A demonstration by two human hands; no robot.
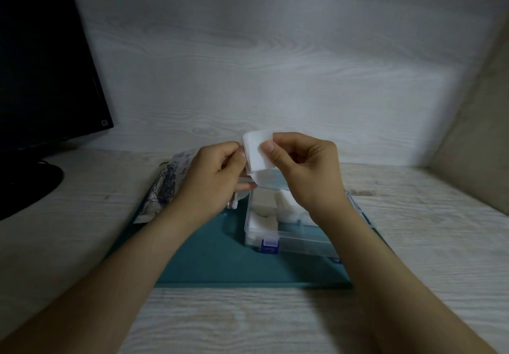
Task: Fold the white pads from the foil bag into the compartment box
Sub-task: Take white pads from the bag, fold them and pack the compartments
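Now left hand [217, 173] pinches white pad [256, 158] at 9 o'clock edge, right hand [305, 169] at 3, held above compartment box [303, 243] for folding.

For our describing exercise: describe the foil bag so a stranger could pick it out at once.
Find the teal mat on the wooden desk. On its far-left corner, behind the left hand, lies the foil bag. Unlike the clear compartment box beside it, it bears a bluish print.
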